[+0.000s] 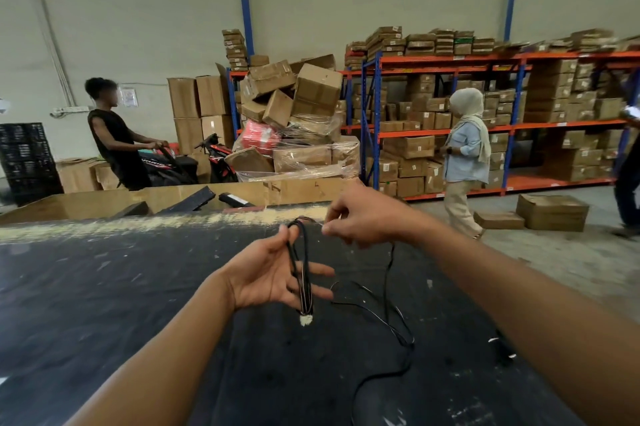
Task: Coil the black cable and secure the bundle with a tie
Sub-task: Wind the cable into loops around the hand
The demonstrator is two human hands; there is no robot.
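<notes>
**Cable half-gathered over a scuffed work surface**

Dark, scratched tabletop [104, 304] fills the near field, and the slack of the black cable [388, 315] lies on it in loose, irregular curves that run toward the near edge. A small white connector [306, 320] hangs at the lower end of the few loops already gathered. Those loops hang over the left hand [273, 273], which is open, palm up, with the strands draped from the thumb and first finger down across the spread fingers rather than gripped. Just beyond, the right hand [360, 218] is closed in a pinch at the fingertips on the strand leading off the top of the loops, from which the cable drops to the tabletop.

The cable looks thin, light and limp, so it should bend readily but also slip and spring out of shape; holding the bundle at its middle, with the loose run fed through the fingertips, seems the surest hold. No tie is visible.

Farther off, cardboard boxes [311, 90] crowd a pallet and orange-and-blue shelving [450, 60], with people standing among them.
</notes>
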